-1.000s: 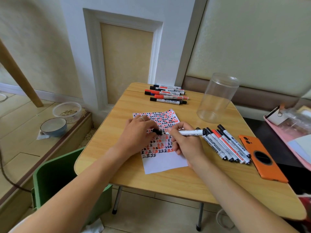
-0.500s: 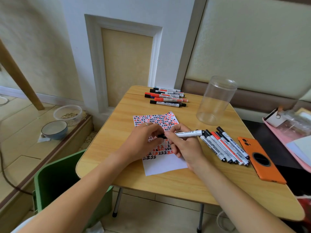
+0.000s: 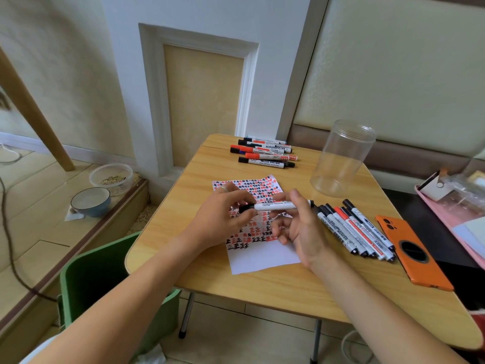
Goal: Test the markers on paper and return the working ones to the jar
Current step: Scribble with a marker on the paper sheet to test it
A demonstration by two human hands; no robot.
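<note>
Head view: wooden table (image 3: 262, 285) against a panelled wall carries scribbled paper (image 3: 262, 256), clear jar (image 3: 341, 158) and two marker rows. Both hands now lifted off the paper: left hand (image 3: 223, 219) pinches the black cap end of the marker (image 3: 275, 206), right hand (image 3: 301, 227) grips its barrel.

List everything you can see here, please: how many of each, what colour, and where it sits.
held marker: one, white barrel, black cap, above the paper
paper: one, white with red and black marks, table centre
far markers: several, red and black caps, table's far edge
near markers: about six, right of the paper
jar: one, clear, empty, far right of the table
phone: one, orange, right edge
table: one, light wood
bin: one, green, on the floor at left
bowl: one, blue
left hand: pinches the cap end
right hand: holds the barrel
</note>
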